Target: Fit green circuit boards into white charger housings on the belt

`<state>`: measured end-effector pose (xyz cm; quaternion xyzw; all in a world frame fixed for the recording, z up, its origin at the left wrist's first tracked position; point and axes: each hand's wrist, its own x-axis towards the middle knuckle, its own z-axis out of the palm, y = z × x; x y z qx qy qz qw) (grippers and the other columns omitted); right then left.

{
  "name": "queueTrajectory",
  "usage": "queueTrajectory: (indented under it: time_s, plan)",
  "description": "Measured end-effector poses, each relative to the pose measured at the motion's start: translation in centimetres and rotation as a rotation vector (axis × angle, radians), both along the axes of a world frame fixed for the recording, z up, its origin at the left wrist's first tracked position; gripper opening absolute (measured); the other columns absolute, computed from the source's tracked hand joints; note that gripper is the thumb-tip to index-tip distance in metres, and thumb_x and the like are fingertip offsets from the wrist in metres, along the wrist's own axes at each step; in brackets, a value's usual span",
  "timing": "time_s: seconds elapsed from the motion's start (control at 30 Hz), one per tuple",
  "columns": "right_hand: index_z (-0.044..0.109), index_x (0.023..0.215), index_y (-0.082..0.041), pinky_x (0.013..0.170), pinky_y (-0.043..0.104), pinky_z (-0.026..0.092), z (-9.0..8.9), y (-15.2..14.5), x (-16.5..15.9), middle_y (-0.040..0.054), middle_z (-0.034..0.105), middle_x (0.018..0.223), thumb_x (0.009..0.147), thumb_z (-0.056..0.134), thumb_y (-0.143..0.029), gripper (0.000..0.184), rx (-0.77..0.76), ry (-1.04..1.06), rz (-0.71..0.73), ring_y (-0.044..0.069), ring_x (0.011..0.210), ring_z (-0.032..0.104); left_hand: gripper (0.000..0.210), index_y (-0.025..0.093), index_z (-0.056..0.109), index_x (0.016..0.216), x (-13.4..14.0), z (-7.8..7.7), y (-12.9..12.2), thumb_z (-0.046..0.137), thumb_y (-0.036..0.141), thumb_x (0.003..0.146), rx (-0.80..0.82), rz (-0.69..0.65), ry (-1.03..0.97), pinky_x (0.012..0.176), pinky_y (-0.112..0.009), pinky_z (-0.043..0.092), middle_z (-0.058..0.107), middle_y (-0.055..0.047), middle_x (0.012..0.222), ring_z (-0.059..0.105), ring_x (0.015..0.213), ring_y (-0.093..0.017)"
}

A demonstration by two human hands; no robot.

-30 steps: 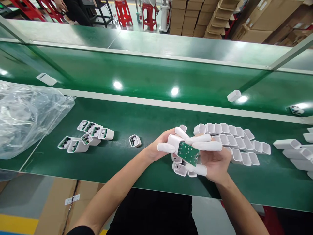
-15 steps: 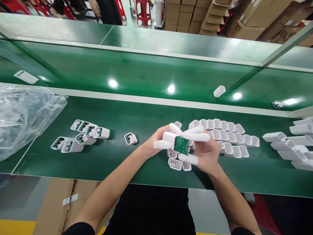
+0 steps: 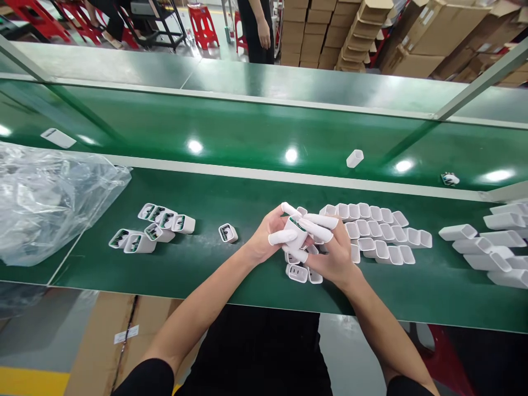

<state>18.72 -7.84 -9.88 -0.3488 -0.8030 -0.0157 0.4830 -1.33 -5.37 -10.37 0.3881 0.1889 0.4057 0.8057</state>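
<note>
A white plastic charger housing [image 3: 293,235] is held over the bench in my left hand [image 3: 266,236], with fingers and thumb closed round it. The edge of a green circuit board [image 3: 296,221] shows at its open end; the rest is hidden inside. My right hand [image 3: 339,250] is closed against the same housing, its fingers across the open end and its thumb low on the side. White finger covers are on both hands. Below them stand a few housings with slots [image 3: 297,273], partly hidden by my hands.
Rows of open white housings [image 3: 376,229] stand right of my hands, with more lying at the far right [image 3: 489,245]. Left are several housings with boards inside [image 3: 140,243] and a single one [image 3: 227,233]. A clear plastic bag [image 3: 53,198] covers the left end. A person [image 3: 258,27] stands beyond the bench.
The green board, whose face was exposed between my hands, has gone into the housing, leaving only an edge visible. The housing has tilted so its open end faces up. The view has shifted slightly.
</note>
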Motion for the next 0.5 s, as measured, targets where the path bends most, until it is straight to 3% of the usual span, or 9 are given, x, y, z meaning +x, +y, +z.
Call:
queueTrajectory:
  time_s: [0.07,0.13,0.27,0.4,0.5]
  plan:
    - [0.065,0.158,-0.036,0.07,0.043,0.056,0.0,0.1,0.2,0.0089,0.078,0.114,0.092,0.094,-0.026,0.072,-0.035,0.058,0.013,0.026,0.084,0.067,0.058,0.027,0.059,0.133,-0.1,-0.4,-0.1,0.093,0.05,0.092,0.1,0.055,0.027,0.075,-0.036,0.069,0.081,-0.004,0.097,0.083,0.082,-0.024]
    - [0.07,0.151,-0.035,0.074,0.045,0.057,-0.1,0.3,0.6,0.0086,0.077,0.114,0.092,0.097,-0.036,0.064,-0.168,0.176,0.086,0.028,0.089,0.069,0.064,0.028,0.061,0.142,-0.3,-1.0,-0.1,0.093,0.051,0.092,0.285,0.157,0.071,0.084,-0.039,0.07,0.081,-0.007,0.108,0.084,0.092,-0.026]
    - [0.078,0.131,-0.035,0.079,0.046,0.054,-0.7,0.9,1.6,0.0052,0.076,0.106,0.09,0.095,-0.065,0.054,-0.482,0.434,0.247,0.028,0.091,0.069,0.059,0.024,0.071,0.134,-0.7,-2.0,0.3,0.097,0.046,0.086,0.661,0.308,0.236,0.096,-0.04,0.069,0.078,-0.012,0.129,0.08,0.103,-0.025]
    - [0.08,0.107,-0.031,0.078,0.043,0.048,-0.9,1.3,1.7,0.0026,0.07,0.093,0.084,0.086,-0.089,0.063,-0.635,0.526,0.241,0.026,0.085,0.062,0.043,0.022,0.074,0.119,0.0,-2.1,0.2,0.093,0.048,0.09,0.73,0.326,0.336,0.087,-0.035,0.065,0.077,-0.005,0.106,0.073,0.089,-0.019]
    - [0.078,0.099,-0.028,0.079,0.043,0.046,-0.4,1.2,1.3,0.0023,0.066,0.088,0.091,0.071,-0.096,0.068,-0.706,0.525,0.197,0.024,0.083,0.059,0.039,0.021,0.072,0.105,0.8,-2.0,-0.5,0.092,0.052,0.092,0.648,0.375,0.352,0.082,-0.032,0.062,0.075,-0.002,0.095,0.068,0.082,-0.017]
